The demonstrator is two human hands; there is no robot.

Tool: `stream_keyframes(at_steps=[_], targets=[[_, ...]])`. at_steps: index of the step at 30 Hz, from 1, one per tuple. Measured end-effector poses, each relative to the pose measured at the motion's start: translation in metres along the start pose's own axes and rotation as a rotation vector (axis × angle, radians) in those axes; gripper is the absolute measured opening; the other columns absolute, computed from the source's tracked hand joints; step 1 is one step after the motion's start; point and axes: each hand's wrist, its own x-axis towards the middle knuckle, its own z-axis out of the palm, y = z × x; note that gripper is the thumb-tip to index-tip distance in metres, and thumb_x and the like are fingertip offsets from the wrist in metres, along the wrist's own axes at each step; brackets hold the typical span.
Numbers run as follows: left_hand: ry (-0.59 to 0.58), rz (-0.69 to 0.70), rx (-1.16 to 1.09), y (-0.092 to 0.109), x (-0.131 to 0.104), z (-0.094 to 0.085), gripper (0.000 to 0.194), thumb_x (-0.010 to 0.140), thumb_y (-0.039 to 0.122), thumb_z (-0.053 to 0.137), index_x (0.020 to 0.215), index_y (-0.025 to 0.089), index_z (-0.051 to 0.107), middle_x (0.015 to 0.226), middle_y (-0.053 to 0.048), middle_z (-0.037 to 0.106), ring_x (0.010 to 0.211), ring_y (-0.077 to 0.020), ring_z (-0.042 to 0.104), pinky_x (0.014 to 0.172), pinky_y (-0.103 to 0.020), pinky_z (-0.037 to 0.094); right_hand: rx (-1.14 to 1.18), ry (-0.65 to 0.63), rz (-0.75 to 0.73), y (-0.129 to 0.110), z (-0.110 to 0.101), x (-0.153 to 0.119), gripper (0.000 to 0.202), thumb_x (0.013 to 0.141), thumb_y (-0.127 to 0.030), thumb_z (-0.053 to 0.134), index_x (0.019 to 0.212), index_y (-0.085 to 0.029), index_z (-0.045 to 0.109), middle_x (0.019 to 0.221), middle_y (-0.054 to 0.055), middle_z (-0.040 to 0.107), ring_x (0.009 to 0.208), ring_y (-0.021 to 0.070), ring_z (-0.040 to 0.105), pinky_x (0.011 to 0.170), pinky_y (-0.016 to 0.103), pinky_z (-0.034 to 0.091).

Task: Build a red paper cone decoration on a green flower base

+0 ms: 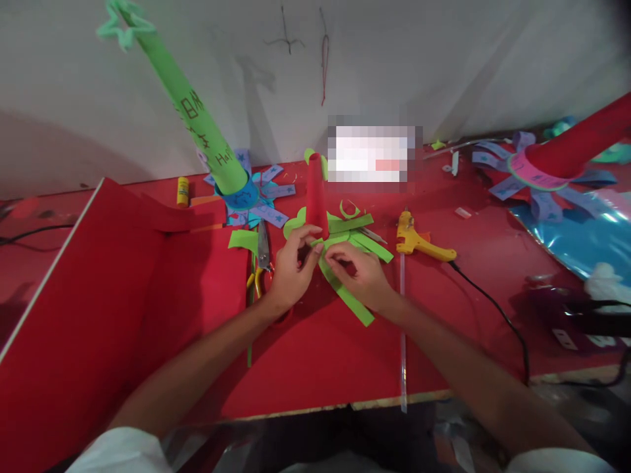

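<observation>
A red paper tube (317, 194) stands upright among light green paper strips (377, 246) that fan out around its base. My left hand (294, 268) is closed, its thumb and fingers pinching a green strip close to the foot of the tube. From the other side my right hand (362, 274) pinches the same strip (351, 299), whose long free end slants down under that hand toward me. The fingertips of both hands almost meet. Pliers (263, 246) with yellow and red handles lie beside my left hand, partly hidden by it.
A yellow glue gun (417, 240) lies on the right, a clear glue stick (403, 328) pointing toward me. At the back left a tall green paper tube (197, 118) stands near a small yellow bottle (183, 192). A red board (73, 295) slants up on the left. Another red tube (582, 144) leans in at right.
</observation>
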Motion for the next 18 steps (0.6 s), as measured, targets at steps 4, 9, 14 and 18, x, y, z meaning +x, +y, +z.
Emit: stream_keyframes(at_steps=[4,9,14,18], targets=[[0.039,-0.009,-0.003,-0.004,0.001,-0.002,0.027,0.106,0.036,0.053,0.132,0.026,0.055,0.081,0.003,0.050,0.068,-0.0120,0.047,0.062,-0.027,0.037,-0.152,-0.083,-0.147,0.006,-0.003,0.001,0.022,0.102,-0.014,0.050,0.110,-0.025,0.068,0.103,0.005,0.076,0.100,0.0214,0.070,0.088,0.035,0.055],[0.057,-0.044,-0.006,-0.005,0.001,-0.003,0.024,0.105,0.033,0.054,0.128,0.027,0.056,0.081,0.003,0.050,0.069,-0.0126,0.048,0.064,-0.027,0.038,-0.367,-0.135,-0.321,0.004,-0.004,0.000,0.034,0.104,-0.010,0.045,0.123,-0.025,0.070,0.112,0.008,0.075,0.104,0.0233,0.067,0.091,0.038,0.054],[0.051,-0.042,0.025,-0.003,0.002,-0.002,0.020,0.104,0.031,0.055,0.123,0.025,0.058,0.084,0.002,0.058,0.074,-0.0125,0.057,0.068,-0.026,0.044,-0.587,-0.172,-0.453,-0.004,-0.006,0.001,0.035,0.108,-0.014,0.041,0.121,-0.022,0.072,0.088,0.005,0.072,0.082,0.0202,0.062,0.075,0.034,0.049],[0.046,-0.064,-0.023,-0.003,0.002,-0.002,0.019,0.103,0.032,0.057,0.120,0.023,0.060,0.091,0.000,0.063,0.075,-0.0116,0.059,0.069,-0.025,0.047,-0.621,-0.130,-0.496,-0.004,-0.007,0.002,0.034,0.108,-0.012,0.042,0.122,-0.020,0.072,0.087,0.005,0.073,0.083,0.0202,0.062,0.075,0.034,0.048]])
